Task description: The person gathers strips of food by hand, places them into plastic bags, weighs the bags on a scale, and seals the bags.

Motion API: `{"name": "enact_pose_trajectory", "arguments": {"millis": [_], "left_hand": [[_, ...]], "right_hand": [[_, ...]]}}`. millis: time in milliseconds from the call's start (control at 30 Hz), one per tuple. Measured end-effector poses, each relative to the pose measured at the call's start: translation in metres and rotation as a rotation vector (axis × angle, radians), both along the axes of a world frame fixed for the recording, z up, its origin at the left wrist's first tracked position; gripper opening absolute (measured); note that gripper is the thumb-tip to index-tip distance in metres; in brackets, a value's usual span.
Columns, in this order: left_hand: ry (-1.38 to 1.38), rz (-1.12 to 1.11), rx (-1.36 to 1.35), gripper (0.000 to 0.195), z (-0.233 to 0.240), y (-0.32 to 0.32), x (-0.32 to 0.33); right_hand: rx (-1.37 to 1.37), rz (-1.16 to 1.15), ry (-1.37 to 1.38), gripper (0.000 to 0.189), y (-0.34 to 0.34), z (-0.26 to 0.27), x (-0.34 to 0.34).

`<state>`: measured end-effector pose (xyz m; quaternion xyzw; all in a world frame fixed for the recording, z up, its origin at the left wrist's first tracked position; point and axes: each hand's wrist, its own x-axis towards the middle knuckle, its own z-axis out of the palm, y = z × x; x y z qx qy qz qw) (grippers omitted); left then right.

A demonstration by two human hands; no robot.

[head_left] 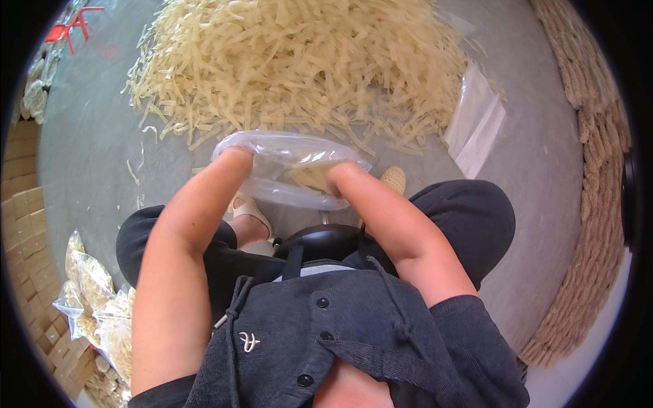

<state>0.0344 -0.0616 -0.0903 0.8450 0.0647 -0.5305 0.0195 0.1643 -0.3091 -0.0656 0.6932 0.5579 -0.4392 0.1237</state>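
A clear plastic bag (285,193) is held mouth-up between my knees, its rim spread wide. My left hand (239,154) reaches into the left side of the bag, and the fingers are hidden past the wrist. On the right side, my right hand (337,176) is also inside, its fingers out of sight. Some flat, pale yellow strips (310,176) show in the bag beside the right wrist. Just beyond the bag, a large heap of the same noodle-like strips (301,66) lies loose on the grey floor (530,153).
A flat stack of clear plastic bags (477,122) lies right of the heap. Filled clear bags (97,301) stand at lower left, near stacked tan blocks (25,219). Brown bundles (576,245) line the right side. A red chair (71,30) stands far left. Beneath me is a black stool seat (319,239).
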Motion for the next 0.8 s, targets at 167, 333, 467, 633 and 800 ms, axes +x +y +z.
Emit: {"name": "enact_pose_trajectory", "arguments": {"millis": [167, 333, 467, 633, 800], "left_hand": [[0.248, -0.379, -0.189, 0.09, 0.07, -0.011, 0.033], [-0.008, -0.584, -0.419, 0.087, 0.112, 0.01, 0.051], [0.06, -0.376, -0.294, 0.101, 0.069, 0.048, 0.029], [-0.232, 0.12, -0.758, 0.072, 0.015, 0.033, -0.013], [-0.866, 0.879, -0.636, 0.031, 0.056, 0.076, 0.03]], "right_hand": [[0.08, -0.219, 0.286, 0.071, 0.076, 0.043, 0.015], [0.25, -0.163, -0.087, 0.059, 0.097, 0.04, 0.024], [0.387, -0.051, -0.256, 0.049, 0.084, -0.005, -0.001], [0.248, -0.178, 0.075, 0.056, 0.074, -0.009, 0.035], [0.785, -1.077, 0.408, 0.032, 0.093, -0.002, 0.118]]}}
